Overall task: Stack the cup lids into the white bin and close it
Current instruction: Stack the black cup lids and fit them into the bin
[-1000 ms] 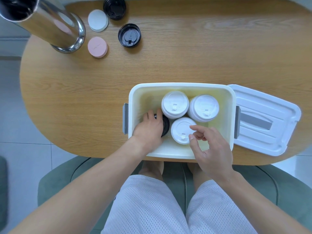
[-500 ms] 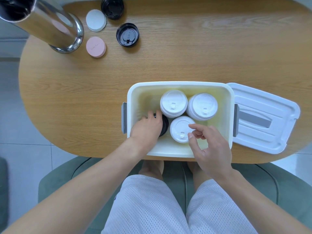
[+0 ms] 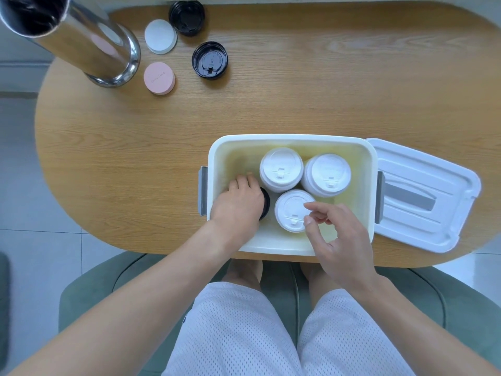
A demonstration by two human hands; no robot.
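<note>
Cup lids sit in three white stacks inside the white bin: one at the far middle, one to its right, one nearer the person. Bin rests on the near edge of the wooden counter, open, grey latches on both short sides. Left hand is down inside the bin's left half, palm over a black lid of which only a dark edge shows; fingers curled over it, though whether they grip or merely press cannot be told. Right hand hovers over the near white stack, thumb and forefinger loosely curved, holding nothing. Bin cover lies flat on the counter just beside the bin's right side, grey handle up. Far left of the counter: two black lids, a white disc lid, a pink disc lid, all well apart from the bin, next to a tall steel cylinder. Person seated on a green chair.
</note>
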